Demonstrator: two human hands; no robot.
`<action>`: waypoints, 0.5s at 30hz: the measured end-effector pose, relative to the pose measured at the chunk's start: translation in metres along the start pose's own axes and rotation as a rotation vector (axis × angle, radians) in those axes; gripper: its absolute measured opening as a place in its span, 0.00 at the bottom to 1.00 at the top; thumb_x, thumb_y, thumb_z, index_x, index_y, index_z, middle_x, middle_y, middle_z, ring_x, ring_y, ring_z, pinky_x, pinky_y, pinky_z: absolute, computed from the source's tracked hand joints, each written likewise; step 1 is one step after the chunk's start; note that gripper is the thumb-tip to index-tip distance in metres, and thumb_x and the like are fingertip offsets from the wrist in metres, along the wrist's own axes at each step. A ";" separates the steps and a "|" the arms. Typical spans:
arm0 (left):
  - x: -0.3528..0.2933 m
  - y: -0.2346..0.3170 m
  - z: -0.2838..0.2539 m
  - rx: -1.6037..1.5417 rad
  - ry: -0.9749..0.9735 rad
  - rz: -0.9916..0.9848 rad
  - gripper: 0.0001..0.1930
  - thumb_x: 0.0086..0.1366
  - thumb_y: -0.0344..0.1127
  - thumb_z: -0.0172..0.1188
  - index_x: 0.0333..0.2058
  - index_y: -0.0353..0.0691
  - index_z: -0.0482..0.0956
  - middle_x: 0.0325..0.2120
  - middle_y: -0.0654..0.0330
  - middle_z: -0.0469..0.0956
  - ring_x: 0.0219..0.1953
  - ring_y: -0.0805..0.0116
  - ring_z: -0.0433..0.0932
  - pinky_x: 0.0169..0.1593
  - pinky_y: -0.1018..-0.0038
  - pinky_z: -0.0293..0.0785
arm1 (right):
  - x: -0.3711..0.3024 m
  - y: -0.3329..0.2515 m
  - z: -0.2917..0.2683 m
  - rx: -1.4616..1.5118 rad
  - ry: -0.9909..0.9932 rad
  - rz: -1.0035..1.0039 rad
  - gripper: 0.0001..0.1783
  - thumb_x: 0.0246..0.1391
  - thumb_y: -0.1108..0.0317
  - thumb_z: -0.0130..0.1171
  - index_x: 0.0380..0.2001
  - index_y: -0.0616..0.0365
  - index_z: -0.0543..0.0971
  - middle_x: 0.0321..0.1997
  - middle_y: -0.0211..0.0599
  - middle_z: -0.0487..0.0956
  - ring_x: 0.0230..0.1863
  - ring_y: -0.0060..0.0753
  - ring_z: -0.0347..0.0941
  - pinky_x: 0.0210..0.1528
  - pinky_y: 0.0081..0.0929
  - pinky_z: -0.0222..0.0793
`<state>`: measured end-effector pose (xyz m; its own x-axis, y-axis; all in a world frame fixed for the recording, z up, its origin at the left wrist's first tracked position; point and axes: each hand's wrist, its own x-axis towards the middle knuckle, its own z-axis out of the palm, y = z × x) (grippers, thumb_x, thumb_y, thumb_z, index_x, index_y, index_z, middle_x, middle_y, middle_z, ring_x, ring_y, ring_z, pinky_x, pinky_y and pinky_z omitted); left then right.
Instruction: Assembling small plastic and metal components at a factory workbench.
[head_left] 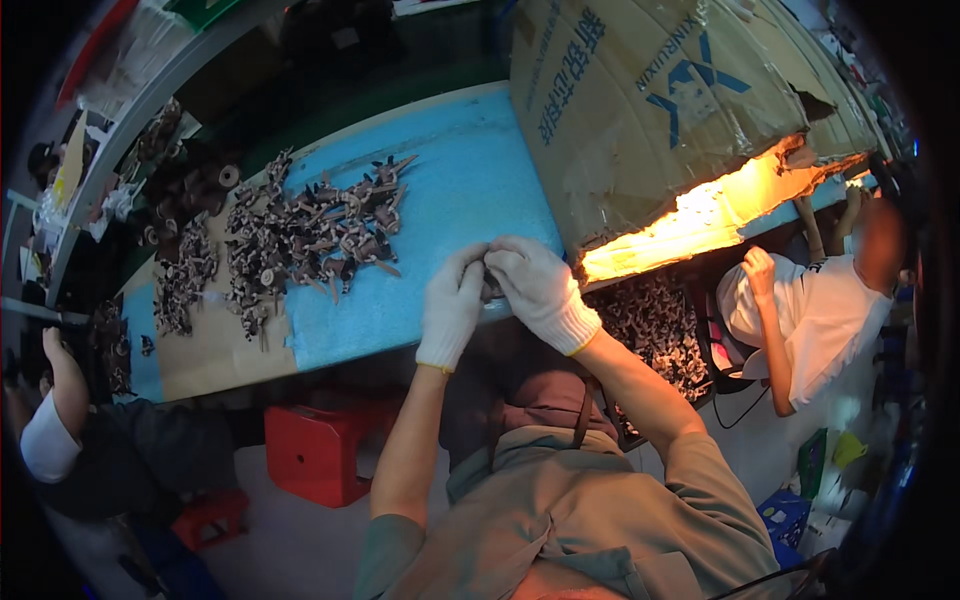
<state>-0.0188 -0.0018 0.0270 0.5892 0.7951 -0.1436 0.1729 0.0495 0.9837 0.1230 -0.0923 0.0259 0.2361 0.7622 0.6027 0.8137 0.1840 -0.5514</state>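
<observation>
My left hand and my right hand wear white knitted gloves with yellow-edged cuffs. They meet over the front edge of the blue-topped table, fingers closed together. A small dark part shows between the fingertips, mostly covered, so its exact shape cannot be made out. To the left on the tabletop lies a heap of small brown figure-like parts with thin limbs sticking out. More of these are piled in a dark crate beside my right forearm.
A large cardboard box with a torn, brightly lit opening stands at right. Brown cardboard covers part of the table. A red stool is below it. One person sits at right, another at left.
</observation>
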 end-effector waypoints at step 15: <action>0.000 0.011 -0.005 0.121 0.013 0.131 0.19 0.80 0.43 0.56 0.54 0.32 0.84 0.35 0.62 0.83 0.29 0.79 0.75 0.33 0.79 0.73 | -0.010 -0.003 0.027 0.409 0.094 0.207 0.09 0.63 0.73 0.55 0.40 0.65 0.81 0.43 0.49 0.83 0.47 0.50 0.81 0.53 0.42 0.77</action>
<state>-0.0212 0.0017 0.0386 0.6032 0.7975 -0.0127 0.1890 -0.1274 0.9737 0.1041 -0.0838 0.0062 0.4344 0.7525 0.4951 0.4721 0.2779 -0.8366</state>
